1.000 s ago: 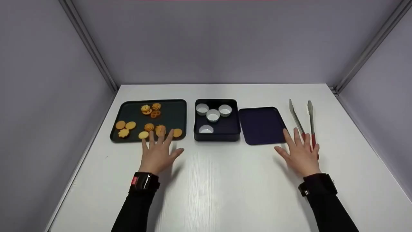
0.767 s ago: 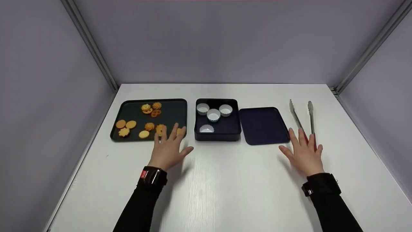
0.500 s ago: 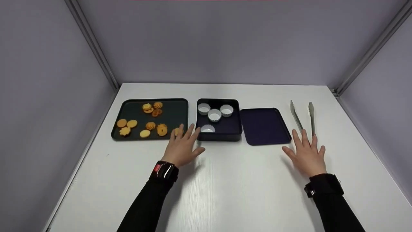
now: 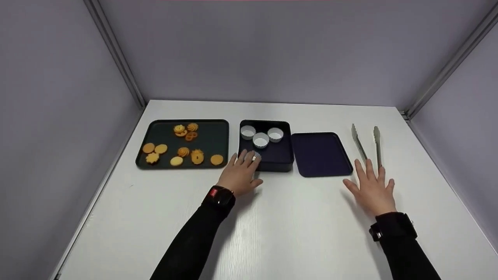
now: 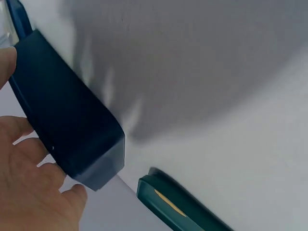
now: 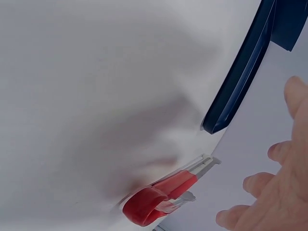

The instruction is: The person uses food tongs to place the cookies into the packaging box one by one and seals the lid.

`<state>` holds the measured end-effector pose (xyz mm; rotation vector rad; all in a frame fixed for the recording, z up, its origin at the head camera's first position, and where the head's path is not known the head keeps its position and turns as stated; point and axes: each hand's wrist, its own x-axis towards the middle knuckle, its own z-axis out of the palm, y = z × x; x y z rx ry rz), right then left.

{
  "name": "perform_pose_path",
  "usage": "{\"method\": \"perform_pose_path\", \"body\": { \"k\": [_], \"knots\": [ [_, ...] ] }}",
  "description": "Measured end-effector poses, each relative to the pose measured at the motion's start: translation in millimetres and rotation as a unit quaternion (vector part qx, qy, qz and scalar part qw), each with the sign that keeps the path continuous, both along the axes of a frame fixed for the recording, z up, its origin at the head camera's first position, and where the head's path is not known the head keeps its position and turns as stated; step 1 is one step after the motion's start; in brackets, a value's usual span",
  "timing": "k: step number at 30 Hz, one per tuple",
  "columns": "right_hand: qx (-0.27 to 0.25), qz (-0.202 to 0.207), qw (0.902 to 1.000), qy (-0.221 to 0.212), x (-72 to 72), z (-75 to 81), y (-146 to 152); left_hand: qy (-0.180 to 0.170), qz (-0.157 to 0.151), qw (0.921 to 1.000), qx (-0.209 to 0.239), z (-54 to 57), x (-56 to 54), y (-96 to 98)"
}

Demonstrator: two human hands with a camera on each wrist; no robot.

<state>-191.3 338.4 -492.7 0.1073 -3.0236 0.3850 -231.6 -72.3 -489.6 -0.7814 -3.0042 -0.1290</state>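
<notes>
My left hand (image 4: 239, 175) is at the front left of a dark navy box (image 4: 279, 165), fingers spread over its front wall. In the left wrist view the fingertips lie along the rim of the box (image 5: 62, 106); I cannot tell whether they touch it. White cupcake cups (image 4: 260, 140) stand inside, the front one mostly hidden by my fingers. My right hand (image 4: 374, 191), fingers spread, hovers over the handle end of metal tongs (image 4: 377, 146) and holds nothing. The red handles of the tongs (image 6: 161, 197) show in the right wrist view.
A dark green tray (image 4: 210, 136) on the left carries several cookies (image 4: 197, 156) and a pretzel (image 4: 191, 136). Beside the box on its right lies a flat navy lid or tray (image 4: 322, 154). Grey panels (image 4: 256, 50) enclose the white table (image 4: 295, 225) at the back and sides.
My left hand has moved right, from the front of the cookie tray to the navy box. My right hand has shifted slightly right. The tray, box and tongs keep their places.
</notes>
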Motion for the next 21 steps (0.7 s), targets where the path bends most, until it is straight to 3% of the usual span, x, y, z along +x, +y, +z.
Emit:
{"method": "perform_pose_path", "body": {
  "k": [8, 21],
  "knots": [
    [-0.014, -0.002, 0.9997, -0.018, 2.8, 0.5, 1.9, 0.009, -0.018, 0.9998, -0.007, -3.7, 5.6, 1.3],
    [-0.010, -0.006, 0.9997, -0.021, 4.0, 1.7, 6.2, 0.036, -0.028, 0.9989, -0.008, -4.4, 46.3, -6.6]
  ]
}}
